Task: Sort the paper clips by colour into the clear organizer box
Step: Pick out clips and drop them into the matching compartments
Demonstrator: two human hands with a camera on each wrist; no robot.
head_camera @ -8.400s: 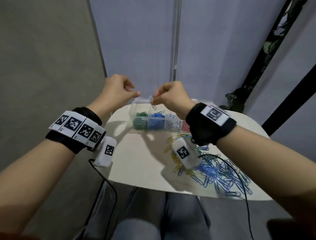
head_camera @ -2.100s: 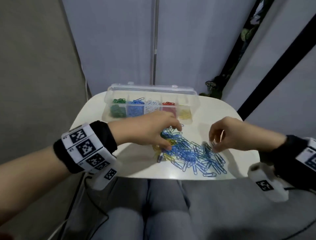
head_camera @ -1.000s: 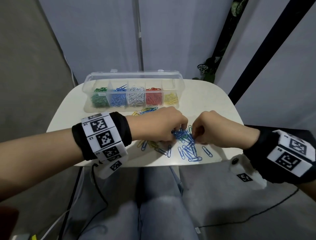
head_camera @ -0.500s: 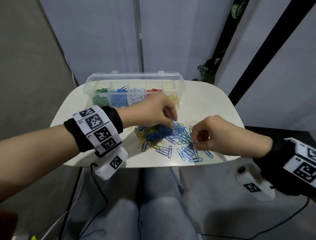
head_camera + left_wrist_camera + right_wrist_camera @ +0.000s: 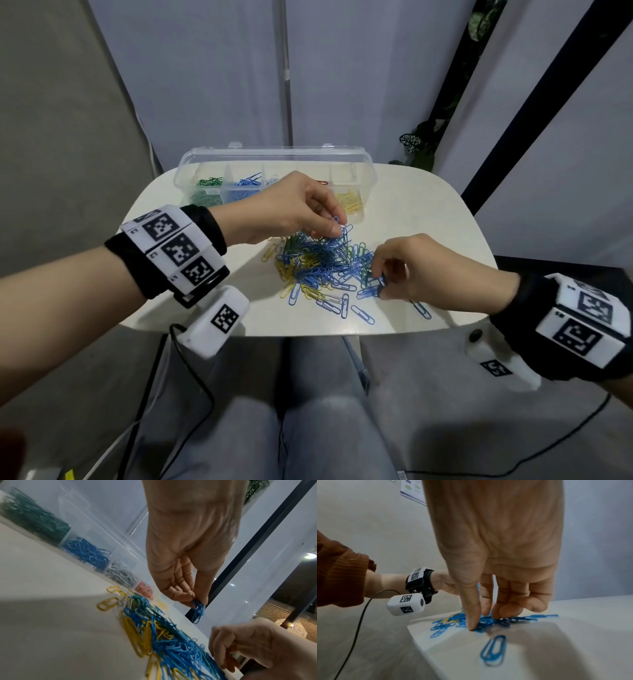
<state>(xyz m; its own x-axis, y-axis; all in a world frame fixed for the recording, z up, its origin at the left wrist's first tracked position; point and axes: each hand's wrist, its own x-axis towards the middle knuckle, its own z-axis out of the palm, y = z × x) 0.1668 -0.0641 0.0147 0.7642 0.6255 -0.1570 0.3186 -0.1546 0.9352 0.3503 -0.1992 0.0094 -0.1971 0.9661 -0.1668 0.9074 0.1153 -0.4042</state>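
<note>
A mixed pile of blue, yellow and green paper clips (image 5: 318, 267) lies on the white table (image 5: 428, 212). My left hand (image 5: 337, 229) hangs just above the pile's far edge and pinches a small bunch of blue clips (image 5: 198, 608) between thumb and fingers (image 5: 185, 596). At the pile's right side my right hand (image 5: 378, 286) pinches blue clips (image 5: 485, 623) against the table, thumb (image 5: 471, 620) down. The clear organizer box (image 5: 366, 171) stands open behind, with green (image 5: 34, 517), blue (image 5: 87, 551), white (image 5: 120, 573), red (image 5: 145, 589) and yellow (image 5: 349, 202) compartments.
Loose blue clips (image 5: 363, 313) lie scattered near the table's front edge; one lies alone close to my right wrist (image 5: 494, 649). Cables (image 5: 191, 370) hang below the table beside my knees (image 5: 308, 428). A plant (image 5: 421, 144) stands behind the table at the right.
A second ago both hands were together on the pile. My left hand has since lifted slightly toward the box with blue clips; my right has stayed low at the pile's right side.
</note>
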